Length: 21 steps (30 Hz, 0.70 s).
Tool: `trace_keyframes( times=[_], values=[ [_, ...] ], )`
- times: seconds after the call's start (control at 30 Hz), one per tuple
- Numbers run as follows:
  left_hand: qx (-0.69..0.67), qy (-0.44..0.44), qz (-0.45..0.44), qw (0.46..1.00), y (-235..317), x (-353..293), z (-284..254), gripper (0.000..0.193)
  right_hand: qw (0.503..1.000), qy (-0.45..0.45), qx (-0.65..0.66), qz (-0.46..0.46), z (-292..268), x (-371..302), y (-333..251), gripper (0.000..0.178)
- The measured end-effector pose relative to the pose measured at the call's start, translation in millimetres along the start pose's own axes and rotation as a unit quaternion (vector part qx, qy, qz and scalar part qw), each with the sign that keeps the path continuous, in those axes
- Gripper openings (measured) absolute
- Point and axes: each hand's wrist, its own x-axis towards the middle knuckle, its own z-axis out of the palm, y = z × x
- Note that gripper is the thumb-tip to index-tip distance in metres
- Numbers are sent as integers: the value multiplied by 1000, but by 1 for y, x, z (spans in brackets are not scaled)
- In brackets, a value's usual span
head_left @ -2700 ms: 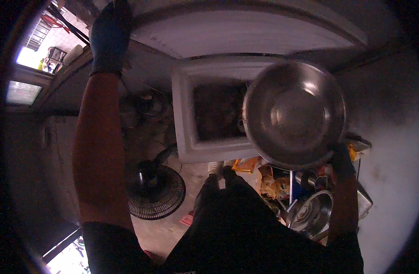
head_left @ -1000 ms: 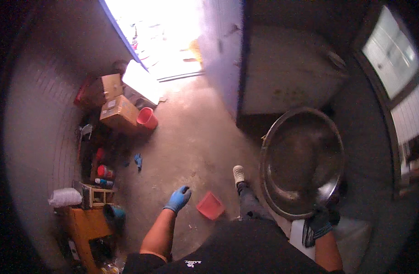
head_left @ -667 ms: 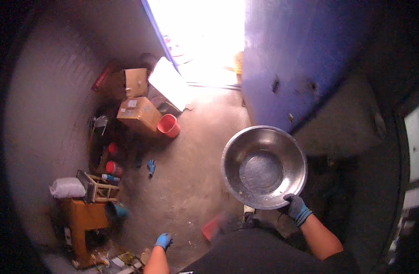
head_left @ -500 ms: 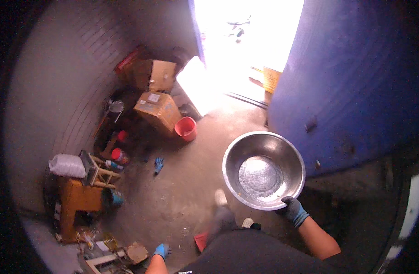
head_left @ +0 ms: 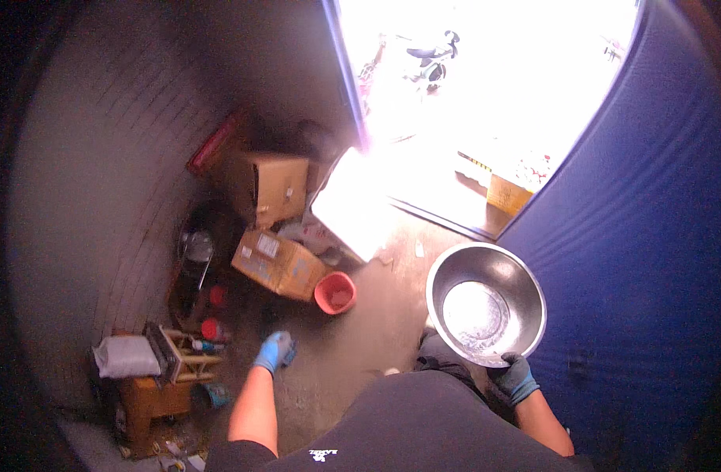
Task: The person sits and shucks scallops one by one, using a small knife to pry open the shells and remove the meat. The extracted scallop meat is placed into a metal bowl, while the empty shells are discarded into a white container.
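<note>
Floor [head_left: 321,389] brightens toward doorway [head_left: 525,94]; right hand [head_left: 518,377] clamped on metal basin [head_left: 476,311]; left hand [head_left: 274,351], closure unclear.

The basin [head_left: 486,303] is formed of metal, smooth and glossy, with harsh highlights thrown back from its bottom. The left hand [head_left: 275,352] and the right hand [head_left: 516,379] are covered by matt glove fabric, and soft, dull cloth is seen in the shirt [head_left: 423,425]. The bin [head_left: 335,293] is made of smooth plastic. The carton [head_left: 278,263] is built of matt cardboard, to which a paper-like label is stuck. The sack [head_left: 127,356] is skinned in plastic-looking material, slightly crinkled. The stool [head_left: 197,367] is framed in pale, wood-like bars. The panel [head_left: 651,267] is given a smooth, painted-looking finish, faintly streaked with sheen. The floor [head_left: 313,389] is surfaced in dull, concrete-like material.
</note>
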Motion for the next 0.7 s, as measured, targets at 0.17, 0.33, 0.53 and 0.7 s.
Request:
trace_keyframes(
  times=[0.17, 0.33, 0.53, 0.7],
  values=[
    [-233, 115, 42, 965, 145, 186, -65, 29, 1000, 20, 4, -14, 116, 144, -89, 66],
    [75, -105, 26, 991, 202, 289, -29, 31, 994, 96, -31, 34, 264, 234, -190, 52],
    [-112, -112, -127, 979, 312, 408, 6, 40, 991, 72, 115, 1, 376, 337, -301, 61],
    [-33, -141, 51, 988, 479, 615, -1, 45, 983, -12, 180, -28, 434, 448, -366, 64]
  ],
)
